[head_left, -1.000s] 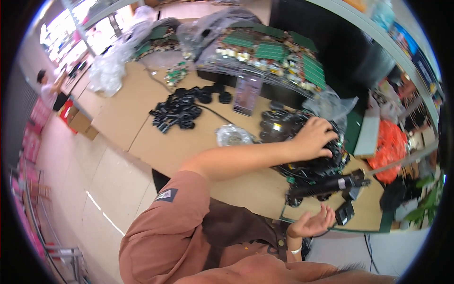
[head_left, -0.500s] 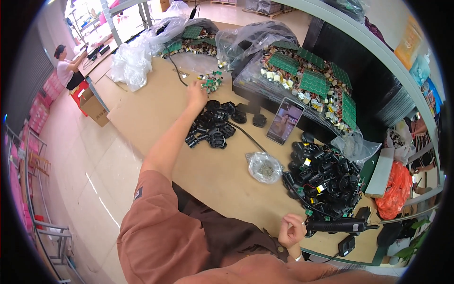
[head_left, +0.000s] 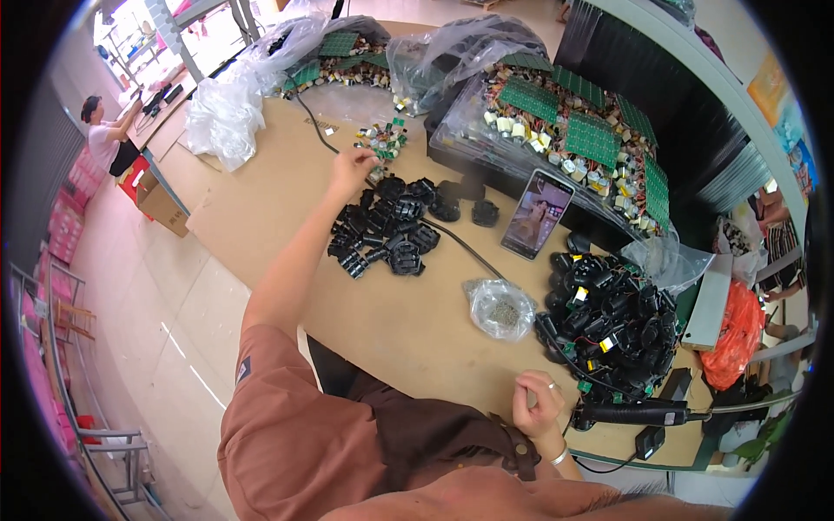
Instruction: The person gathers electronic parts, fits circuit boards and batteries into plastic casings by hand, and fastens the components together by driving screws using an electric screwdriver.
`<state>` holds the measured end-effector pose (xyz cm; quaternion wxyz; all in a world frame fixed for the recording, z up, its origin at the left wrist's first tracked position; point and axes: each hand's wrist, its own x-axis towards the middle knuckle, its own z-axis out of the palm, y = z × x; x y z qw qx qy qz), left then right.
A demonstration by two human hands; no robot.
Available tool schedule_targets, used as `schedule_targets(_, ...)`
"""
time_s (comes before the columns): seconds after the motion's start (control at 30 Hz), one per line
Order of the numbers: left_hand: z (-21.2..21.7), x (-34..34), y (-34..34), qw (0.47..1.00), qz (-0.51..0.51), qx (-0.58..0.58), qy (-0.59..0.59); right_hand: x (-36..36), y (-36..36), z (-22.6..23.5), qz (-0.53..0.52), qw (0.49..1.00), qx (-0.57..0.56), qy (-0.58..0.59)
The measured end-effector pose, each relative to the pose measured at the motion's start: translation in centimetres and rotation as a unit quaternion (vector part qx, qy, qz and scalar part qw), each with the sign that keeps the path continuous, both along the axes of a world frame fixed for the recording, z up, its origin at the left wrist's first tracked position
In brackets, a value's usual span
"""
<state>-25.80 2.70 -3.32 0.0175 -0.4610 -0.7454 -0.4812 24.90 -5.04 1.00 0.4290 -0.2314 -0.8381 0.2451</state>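
My left hand (head_left: 353,172) reaches out to a small heap of green circuit boards with white and yellow parts (head_left: 382,139). Its fingertips are pinched together at the heap's near edge; whatever they grip is too small to make out. Just nearer lies a pile of black plastic housings (head_left: 391,227). My right hand (head_left: 537,406) is curled into a loose fist by the table's near edge, and no object shows in it. Right beside it lie a black electric screwdriver (head_left: 630,414) and a large pile of black housings with wires and small boards (head_left: 612,321).
A clear plastic bag of small metal screws (head_left: 501,310) sits mid-table. Behind it a lit phone (head_left: 538,214) leans against a plastic-lined bin of circuit boards (head_left: 565,130). A black cable (head_left: 465,247) crosses the cardboard. Far left, another person (head_left: 106,139) works at a bench.
My left hand has come slightly back toward me, to the heap's near edge. My right hand stays curled near the screwdriver. The whole view has shifted a little.
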Motion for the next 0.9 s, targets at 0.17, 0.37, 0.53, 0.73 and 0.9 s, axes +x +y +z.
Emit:
schedule_targets(0.17,4.6,3.4,-2.7,0.980,-0.039,0.082,-0.175,-1.0,0.4,0.2,0.030,0.999,-0.033,-0.011)
schedule_targets(0.37,9.1,10.0,-6.2,0.941,-0.130,0.135,-0.283,-2.5,0.2,0.4,0.052,0.971,-0.227,-0.051)
schedule_targets(0.53,8.3,16.9,-9.2,0.838,-0.266,0.124,-0.460,-5.5,1.2,-1.2,0.175,0.814,-0.554,0.025)
schedule_targets(0.73,4.5,24.5,-13.4,0.848,-0.312,-0.018,-0.429,-8.4,2.3,-0.4,0.191,0.581,-0.773,0.167)
schedule_targets(0.9,1.5,30.6,-17.3,0.918,-0.382,-0.008,-0.109,-6.8,1.6,-3.2,0.142,0.687,-0.708,0.087)
